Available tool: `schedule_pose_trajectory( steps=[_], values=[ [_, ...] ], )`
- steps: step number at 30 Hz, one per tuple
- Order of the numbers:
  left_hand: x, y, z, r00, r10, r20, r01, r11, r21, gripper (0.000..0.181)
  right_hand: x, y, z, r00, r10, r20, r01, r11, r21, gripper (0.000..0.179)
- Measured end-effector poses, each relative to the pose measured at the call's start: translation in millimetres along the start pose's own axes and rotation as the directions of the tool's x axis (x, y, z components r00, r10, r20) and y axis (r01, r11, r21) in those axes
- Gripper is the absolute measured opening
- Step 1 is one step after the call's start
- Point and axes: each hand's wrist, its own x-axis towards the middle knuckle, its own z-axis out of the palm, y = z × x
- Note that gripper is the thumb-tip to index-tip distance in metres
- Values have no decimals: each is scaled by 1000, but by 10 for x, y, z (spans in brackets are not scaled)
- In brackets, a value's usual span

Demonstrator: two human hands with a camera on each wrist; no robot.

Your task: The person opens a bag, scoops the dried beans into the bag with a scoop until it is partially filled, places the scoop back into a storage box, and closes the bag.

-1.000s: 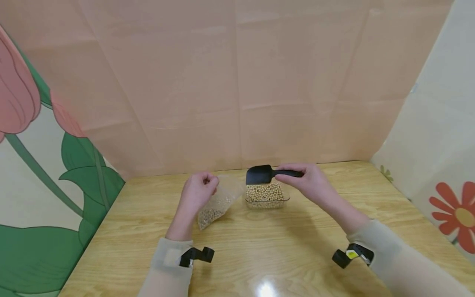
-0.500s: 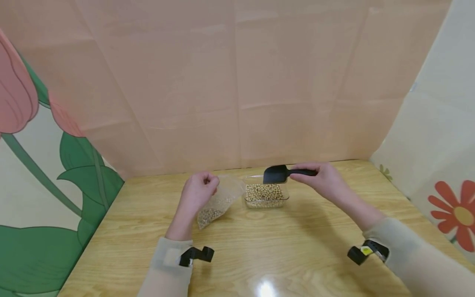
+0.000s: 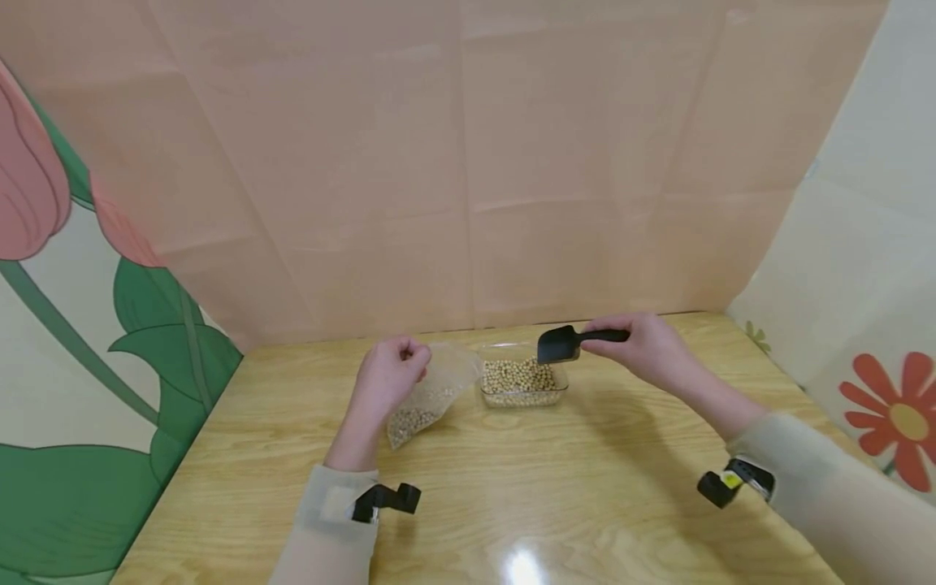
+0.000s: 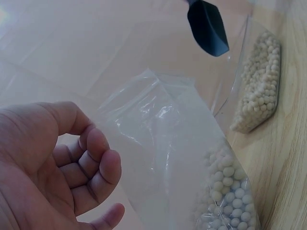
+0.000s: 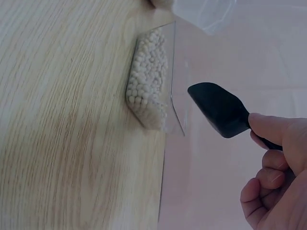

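Note:
My right hand point(image 3: 647, 345) grips the handle of a black scoop point(image 3: 559, 345), its blade over the right end of a clear plastic box point(image 3: 525, 398). Only black surface shows on the scoop point(image 5: 218, 109), with nothing visible on it. Small round pale pieces that look like soybeans point(image 3: 515, 376) fill much of the box. To the left, a clear plastic bag point(image 3: 442, 390) stands slanted, with more such pieces point(image 4: 235, 201) gathered at its bottom. My left hand point(image 3: 393, 374) pinches the upper edge of the bag between curled fingers and thumb; the exact grip is partly hidden.
Everything stands on a wood-grain table point(image 3: 556, 496). A pink sheet point(image 3: 468, 162) rises along the table's back edge, close behind the box. Patterned side walls with a green leaf point(image 3: 73, 504) and a red flower point(image 3: 909, 421) flank the table. Each sleeve carries a black strap mount.
My right hand has moved right with the scoop, from above the middle of the box to its right end, tilting the blade slightly. The left hand and bag have stayed put.

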Motion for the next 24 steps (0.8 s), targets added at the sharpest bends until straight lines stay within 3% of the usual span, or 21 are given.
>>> schedule_pose_trajectory(
  steps=[10, 24],
  values=[
    [-16, 4, -10, 1000, 4, 9, -4, 1000, -15, 16, 84, -13, 44, 1000, -5, 24, 8, 995, -97, 31],
    [-12, 7, -11, 1000, 11, 9, -11, 1000, -9, 16, 183, -68, 148, 998, -34, 56, 42, 988, -149, 21]
  ],
)
